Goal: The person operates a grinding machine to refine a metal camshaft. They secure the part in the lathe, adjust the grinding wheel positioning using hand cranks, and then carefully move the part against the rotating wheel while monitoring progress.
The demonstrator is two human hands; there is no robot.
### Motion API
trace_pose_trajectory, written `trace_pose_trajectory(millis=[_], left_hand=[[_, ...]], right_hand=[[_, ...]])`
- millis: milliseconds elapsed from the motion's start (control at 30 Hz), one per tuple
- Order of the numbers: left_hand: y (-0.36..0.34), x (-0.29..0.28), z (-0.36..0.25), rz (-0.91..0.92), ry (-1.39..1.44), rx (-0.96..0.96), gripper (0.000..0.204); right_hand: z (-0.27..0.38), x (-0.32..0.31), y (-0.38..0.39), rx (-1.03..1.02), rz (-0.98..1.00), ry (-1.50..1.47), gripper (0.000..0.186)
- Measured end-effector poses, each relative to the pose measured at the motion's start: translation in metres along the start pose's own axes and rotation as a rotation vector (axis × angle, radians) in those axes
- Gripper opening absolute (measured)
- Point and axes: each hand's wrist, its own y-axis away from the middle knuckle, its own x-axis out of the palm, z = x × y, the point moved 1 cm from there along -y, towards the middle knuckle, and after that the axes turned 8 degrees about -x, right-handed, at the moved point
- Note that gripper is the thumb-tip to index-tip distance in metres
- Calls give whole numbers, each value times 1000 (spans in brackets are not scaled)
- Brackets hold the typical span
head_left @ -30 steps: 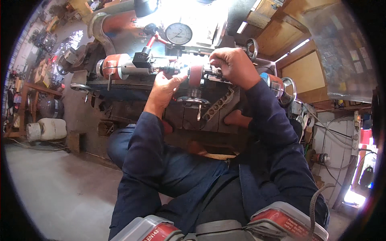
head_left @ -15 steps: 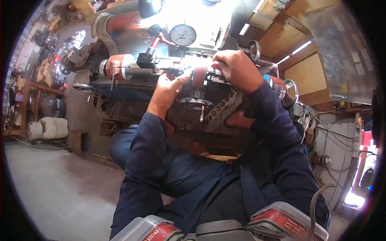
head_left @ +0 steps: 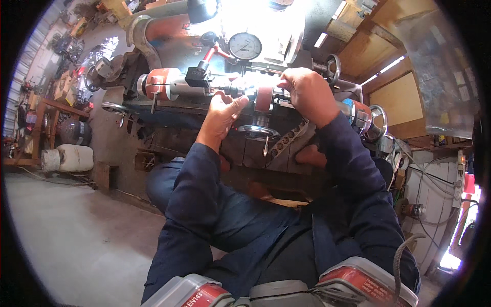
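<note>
A bright metal shaft [head_left: 234, 89] lies crosswise in a bench-mounted machine. My left hand [head_left: 220, 116] comes up from below, thumb and fingers closed around the shaft. Just right of that hand sits a reddish-brown wheel [head_left: 264, 98] on the same line. My right hand [head_left: 309, 94] is bent over the right end of the assembly, fingertips pinched together; what they hold is hidden. Behind both hands stands a round white dial gauge [head_left: 245, 46], carried on a red arm [head_left: 209, 54] from a black block [head_left: 197, 78].
A chrome handwheel [head_left: 259, 132] with a crank handle projects toward me, and more handwheels stand at the machine's ends. A perforated metal strip [head_left: 287, 139] leans below my right hand. At left, a white gas cylinder [head_left: 75, 158] rests on the floor. Glare covers the back of the machine.
My view has swung slightly, so the whole scene sits a little farther right and lower. Both hands keep nearly the same places on the machine.
</note>
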Motion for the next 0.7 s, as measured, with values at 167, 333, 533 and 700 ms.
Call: trace_pose_trajectory(millis=[167, 333, 533, 700], left_hand=[[2, 1, -1, -43, 44, 0, 35], [2, 4, -2, -19, 90, 13, 38], [4, 2, -1, -60, 131, 22, 46], [2, -1, -1, 2, 88, 13, 51]], right_hand=[[3, 0, -3, 73, 51, 0, 10], [6, -1, -3, 120, 94, 74, 12], [6, 1, -1, 52, 25, 45, 13], [2, 6, 0, 100, 24, 82, 15]])
